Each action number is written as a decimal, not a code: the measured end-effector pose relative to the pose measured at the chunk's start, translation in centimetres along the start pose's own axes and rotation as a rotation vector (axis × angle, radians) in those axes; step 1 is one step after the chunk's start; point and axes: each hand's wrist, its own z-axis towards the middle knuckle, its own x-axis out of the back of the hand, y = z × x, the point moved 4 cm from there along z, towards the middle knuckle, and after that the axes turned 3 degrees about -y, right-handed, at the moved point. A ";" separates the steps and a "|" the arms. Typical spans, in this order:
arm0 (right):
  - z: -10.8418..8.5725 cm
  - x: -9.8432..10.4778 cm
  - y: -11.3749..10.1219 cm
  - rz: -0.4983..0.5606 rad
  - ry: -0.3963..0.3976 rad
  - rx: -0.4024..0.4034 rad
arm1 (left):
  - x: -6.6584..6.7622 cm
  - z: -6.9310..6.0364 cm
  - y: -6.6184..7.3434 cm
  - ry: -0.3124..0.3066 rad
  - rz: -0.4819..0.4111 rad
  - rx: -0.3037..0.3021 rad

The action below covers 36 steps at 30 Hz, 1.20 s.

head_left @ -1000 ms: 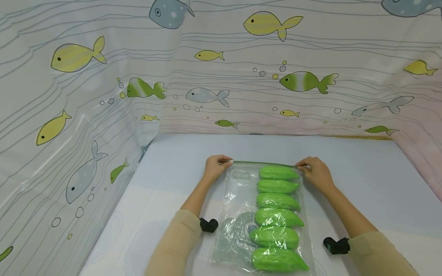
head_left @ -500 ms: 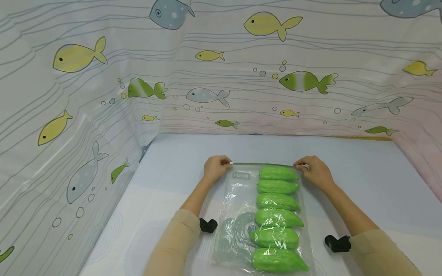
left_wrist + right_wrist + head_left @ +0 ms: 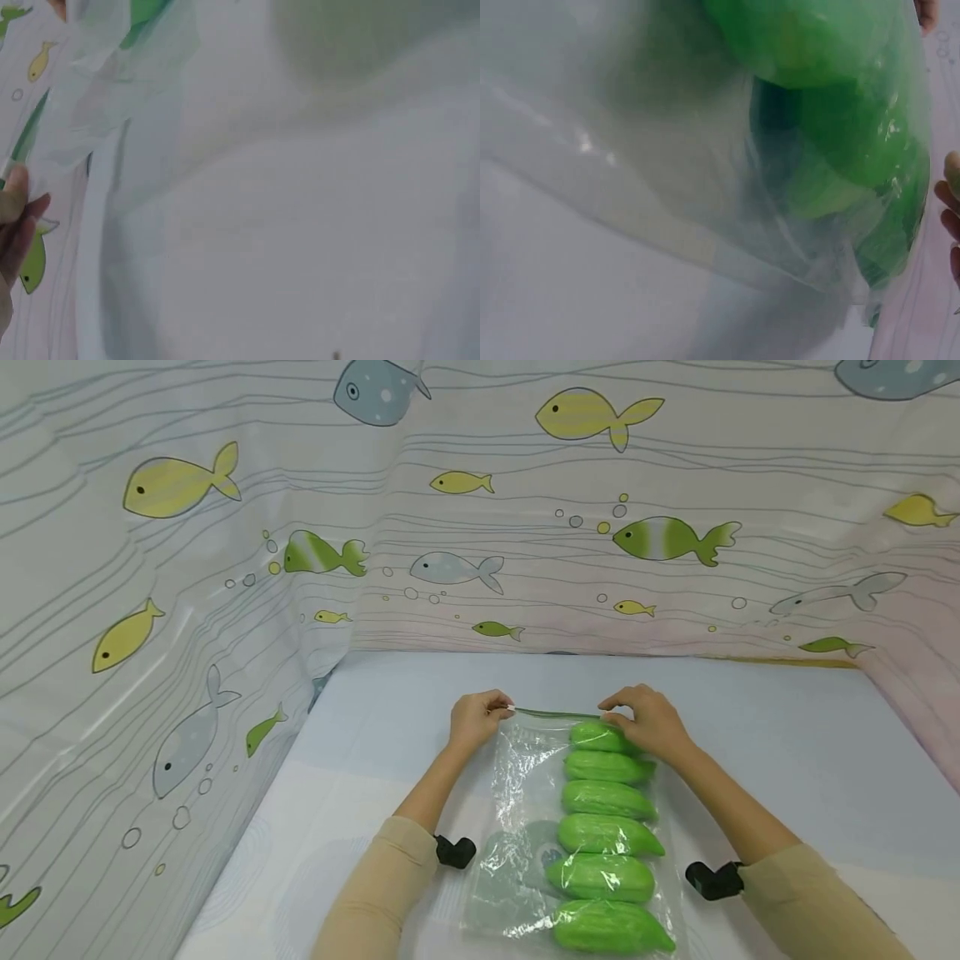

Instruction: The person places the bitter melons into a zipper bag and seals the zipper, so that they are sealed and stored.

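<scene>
A clear plastic zip bag (image 3: 517,827) lies on the table, with several long, glossy green vegetables with tapered ends (image 3: 609,835) in a column along its right side. At the bag's top left corner, my left hand (image 3: 476,720) pinches the end of the green zip strip (image 3: 555,713) by its white slider (image 3: 512,707). My right hand (image 3: 648,722) is over the strip's right part, above the topmost vegetable; its thumb and forefinger stand slightly apart at the strip. The right wrist view shows its fingers (image 3: 951,214) beside the bag, bent and apart.
The pale table (image 3: 360,727) is backed by a fish-patterned curtain (image 3: 480,527) that also runs down the left and right sides. A small black camera sits at each wrist, the left one (image 3: 455,852) beside the bag's left edge.
My right hand has left the bag's top right corner and moved left along the strip, its fingers spreading. My left hand stays at the slider. The view has shifted slightly.
</scene>
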 end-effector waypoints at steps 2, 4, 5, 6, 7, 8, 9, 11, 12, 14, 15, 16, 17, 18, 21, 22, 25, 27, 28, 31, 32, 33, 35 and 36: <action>0.1 0.1 -0.1 -0.014 -0.008 -0.017 | 0.0 0.0 0.2 -0.009 -0.008 -0.003; 0.0 0.4 0.2 -0.025 -0.032 -0.064 | 0.0 0.1 0.2 -0.013 -0.008 0.010; -0.1 0.5 0.6 -0.031 -0.051 -0.091 | 0.0 0.1 0.2 -0.014 -0.008 0.019; -0.3 0.7 1.0 -0.035 -0.075 -0.120 | 0.0 0.1 0.1 -0.013 -0.005 0.030; -0.6 0.8 1.5 -0.036 -0.104 -0.146 | -0.1 0.1 -0.1 -0.016 -0.003 0.042; -0.8 0.9 2.1 -0.030 -0.136 -0.170 | -0.1 0.0 -0.1 -0.017 -0.004 0.050; -1.1 1.1 2.6 -0.020 -0.171 -0.182 | -0.1 0.0 -0.2 -0.014 0.001 0.058; -1.6 1.2 3.3 0.004 -0.225 -0.185 | 0.1 0.0 -0.3 -0.006 -0.002 0.065; -1.7 1.2 3.6 0.018 -0.242 -0.181 | 0.2 0.0 -0.2 0.002 0.000 0.064; -2.0 1.4 3.9 0.043 -0.257 -0.161 | 0.6 0.0 0.0 0.021 0.003 0.053; -2.1 1.4 4.0 0.051 -0.256 -0.150 | 0.8 0.1 0.1 0.031 0.008 0.048; -2.2 1.5 4.0 0.056 -0.254 -0.143 | 1.0 0.1 0.3 0.038 0.010 0.044; -2.2 1.7 4.0 0.061 -0.250 -0.139 | 1.2 0.2 0.5 0.045 0.015 0.041; -2.3 1.9 3.9 0.067 -0.247 -0.139 | 1.4 0.2 0.7 0.047 0.017 0.044; -2.6 2.6 3.5 0.087 -0.233 -0.161 | 2.0 0.2 1.0 0.044 -0.007 0.075; -2.7 2.9 3.2 0.096 -0.226 -0.170 | 2.2 0.2 1.1 0.044 -0.024 0.089; -3.1 4.0 2.5 0.137 -0.206 -0.191 | 2.7 0.2 1.1 0.034 -0.105 0.123; -3.3 4.7 2.0 0.174 -0.200 -0.194 | 3.2 0.2 1.3 0.022 -0.176 0.122; -3.4 5.0 1.7 0.200 -0.200 -0.195 | 3.4 0.2 1.5 0.015 -0.211 0.117; -3.7 5.8 1.1 0.269 -0.215 -0.201 | 4.1 0.0 1.8 -0.015 -0.310 0.101; -3.8 6.0 1.0 0.287 -0.222 -0.206 | 4.3 -0.1 1.9 -0.024 -0.334 0.097; -3.9 6.2 0.8 0.299 -0.228 -0.215 | 4.5 -0.2 2.1 -0.030 -0.353 0.095; -4.0 6.5 0.6 0.306 -0.240 -0.230 | 4.9 -0.5 2.4 -0.041 -0.384 0.094; -4.1 6.7 0.4 0.302 -0.241 -0.235 | 5.2 -0.6 2.6 -0.042 -0.396 0.093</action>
